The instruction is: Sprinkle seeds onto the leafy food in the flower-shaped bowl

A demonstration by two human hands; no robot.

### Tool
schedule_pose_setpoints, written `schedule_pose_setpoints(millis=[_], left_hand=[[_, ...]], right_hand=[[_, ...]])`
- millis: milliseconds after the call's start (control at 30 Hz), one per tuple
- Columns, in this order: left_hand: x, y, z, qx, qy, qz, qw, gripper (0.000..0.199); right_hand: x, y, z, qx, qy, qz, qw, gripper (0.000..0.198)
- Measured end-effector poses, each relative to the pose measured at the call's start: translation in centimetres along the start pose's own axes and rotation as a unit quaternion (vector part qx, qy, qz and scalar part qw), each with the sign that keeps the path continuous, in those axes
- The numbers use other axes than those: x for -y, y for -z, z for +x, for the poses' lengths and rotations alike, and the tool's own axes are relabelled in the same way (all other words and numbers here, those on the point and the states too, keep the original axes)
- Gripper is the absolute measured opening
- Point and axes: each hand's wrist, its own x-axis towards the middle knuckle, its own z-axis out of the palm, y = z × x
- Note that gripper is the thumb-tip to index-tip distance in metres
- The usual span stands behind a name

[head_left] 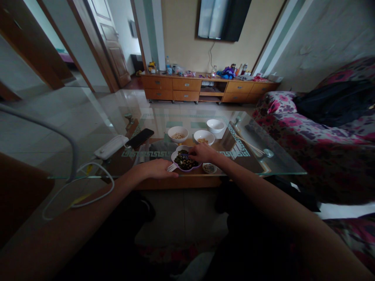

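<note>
A petal-shaped dish [192, 169] with a pale purple rim holds mixed dark and light small pieces, perhaps seeds or beans. At its left side, my left hand [158, 168] is closed on the dish by a white tab at the rim. My right hand [202, 153] reaches over the dish's right side, fingers pinched down among the pieces; what they hold, if anything, is too small to make out. Beyond it stand a white bowl [207, 135] with yellowish pieces and another bowl [177, 131] with pale pieces. A small round dish [209, 168] of greyish seeds sits below my right wrist.
A third white bowl [215, 125] stands farther back on the glass table [281, 166]. Chopsticks [249, 144] lie to the right. On the left are a black phone [141, 138], a white power strip [110, 147] and a looping white cable [113, 183]. A flowered sofa [281, 134] borders the right.
</note>
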Motion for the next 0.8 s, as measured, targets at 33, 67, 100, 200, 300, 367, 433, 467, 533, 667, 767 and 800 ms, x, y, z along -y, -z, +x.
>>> schedule_pose_setpoints(millis=[33,67,100,200,300,367,433,467,533,667,767,800], left_hand=[[-0.05,0.03,-0.01,-0.001,0.001,0.005,1.0,0.05],[-0.1,0.05,-0.01,-0.001,0.0,0.009,1.0,0.049],[-0.13,0.06,-0.01,-0.002,-0.001,0.011,1.0,0.049],[-0.08,0.04,0.05,0.002,-0.001,0.006,1.0,0.051],[0.01,0.01,0.06,-0.004,-0.006,0.006,1.0,0.051],[-0.02,0.03,0.0,-0.012,-0.015,0.01,1.0,0.049],[-0.14,0.09,-0.08,-0.008,-0.012,0.006,1.0,0.048],[-0.21,0.12,-0.12,-0.004,-0.008,0.002,1.0,0.049],[-0.36,0.18,-0.2,0.004,0.001,-0.007,1.0,0.05],[-0.64,0.26,-0.36,0.002,0.007,-0.011,1.0,0.05],[-0.73,0.26,-0.41,0.013,0.017,-0.017,1.0,0.05],[-0.69,0.25,-0.39,0.014,0.015,-0.018,1.0,0.05]], right_hand=[[0.03,0.02,-0.01,0.002,-0.002,0.0,1.0,0.03],[0.05,0.05,-0.03,0.003,-0.003,0.001,1.0,0.03],[0.06,0.07,-0.04,0.004,-0.004,0.003,1.0,0.03],[0.1,0.17,-0.08,0.002,-0.004,0.002,1.0,0.029],[0.17,0.3,-0.08,0.004,-0.003,0.005,1.0,0.029],[0.21,0.34,-0.07,0.007,-0.002,0.008,1.0,0.029],[0.2,0.33,-0.07,0.006,0.0,0.005,1.0,0.03],[0.18,0.31,-0.07,0.005,0.002,0.003,1.0,0.03],[0.11,0.26,-0.09,0.005,0.005,0.002,1.0,0.031],[-0.03,0.16,-0.09,0.005,0.007,0.003,1.0,0.03],[-0.12,0.05,-0.06,-0.001,0.01,0.005,1.0,0.03],[-0.13,0.03,-0.05,-0.002,0.009,0.005,1.0,0.03]])
